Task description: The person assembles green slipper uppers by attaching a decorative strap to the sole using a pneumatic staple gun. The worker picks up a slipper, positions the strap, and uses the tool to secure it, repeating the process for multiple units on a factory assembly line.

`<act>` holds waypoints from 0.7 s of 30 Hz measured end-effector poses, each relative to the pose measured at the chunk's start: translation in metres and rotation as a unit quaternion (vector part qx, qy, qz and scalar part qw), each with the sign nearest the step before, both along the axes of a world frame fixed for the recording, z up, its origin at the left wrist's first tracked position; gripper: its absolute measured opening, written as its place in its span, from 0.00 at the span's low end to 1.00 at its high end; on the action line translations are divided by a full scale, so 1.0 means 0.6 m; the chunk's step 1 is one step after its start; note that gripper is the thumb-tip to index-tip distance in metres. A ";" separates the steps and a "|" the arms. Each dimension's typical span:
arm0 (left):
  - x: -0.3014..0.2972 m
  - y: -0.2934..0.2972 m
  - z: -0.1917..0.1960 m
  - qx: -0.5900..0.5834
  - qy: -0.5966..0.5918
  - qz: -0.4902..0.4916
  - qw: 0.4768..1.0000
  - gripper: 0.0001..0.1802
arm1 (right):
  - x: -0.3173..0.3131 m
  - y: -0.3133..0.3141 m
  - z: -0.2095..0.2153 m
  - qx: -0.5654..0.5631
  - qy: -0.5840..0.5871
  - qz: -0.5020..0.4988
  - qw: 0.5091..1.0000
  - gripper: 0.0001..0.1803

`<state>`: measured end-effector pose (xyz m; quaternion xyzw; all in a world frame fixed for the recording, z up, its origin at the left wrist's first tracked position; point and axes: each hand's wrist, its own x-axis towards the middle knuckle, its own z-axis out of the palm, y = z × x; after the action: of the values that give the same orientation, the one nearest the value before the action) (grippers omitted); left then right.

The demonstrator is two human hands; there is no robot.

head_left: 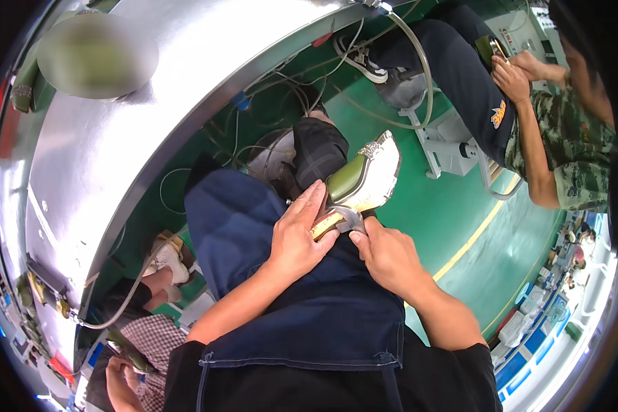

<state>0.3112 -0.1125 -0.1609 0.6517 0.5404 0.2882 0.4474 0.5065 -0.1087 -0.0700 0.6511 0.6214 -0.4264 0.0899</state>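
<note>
Over my lap, a green shoe last (347, 180) lies tilted, with a whitish underside, gold-yellow edging and a silvery trim near its far end. My left hand (299, 237) is closed on its near end, fingers along the left side and thumb below. In my right hand (389, 254), closed fingers grip a hand tool (351, 220) with a curved metal head. That head touches or nearly touches the last's near end, beside my left thumb. My right palm hides the tool's handle, so its exact kind cannot be made out.
A shiny metal worktable (151, 82) curves along my left, with a green last (24, 89) and a blurred green shape on it. Hoses (429, 82) and cables hang below its edge. At right, a seated co-worker (549, 151) handles a green piece; another person sits lower left.
</note>
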 end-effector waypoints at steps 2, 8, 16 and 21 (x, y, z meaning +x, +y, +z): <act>0.001 0.001 0.002 0.000 0.002 -0.002 1.000 0.47 | 0.001 -0.012 -0.012 0.003 0.017 -0.035 0.999 0.22; -0.002 0.003 0.003 0.013 0.006 -0.014 1.000 0.46 | -0.002 -0.038 -0.029 0.001 0.074 -0.119 0.990 0.21; -0.008 0.005 0.010 0.022 0.014 -0.037 0.999 0.45 | -0.003 -0.038 -0.021 -0.076 0.159 -0.229 0.957 0.22; -0.009 -0.011 -0.002 0.088 -0.008 -0.018 0.996 0.40 | 0.000 -0.053 -0.033 -0.090 0.196 -0.247 0.945 0.22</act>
<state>0.3058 -0.1194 -0.1622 0.6958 0.4979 0.3319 0.3973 0.5063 -0.1404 -0.0896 0.6768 0.4054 -0.6088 -0.0834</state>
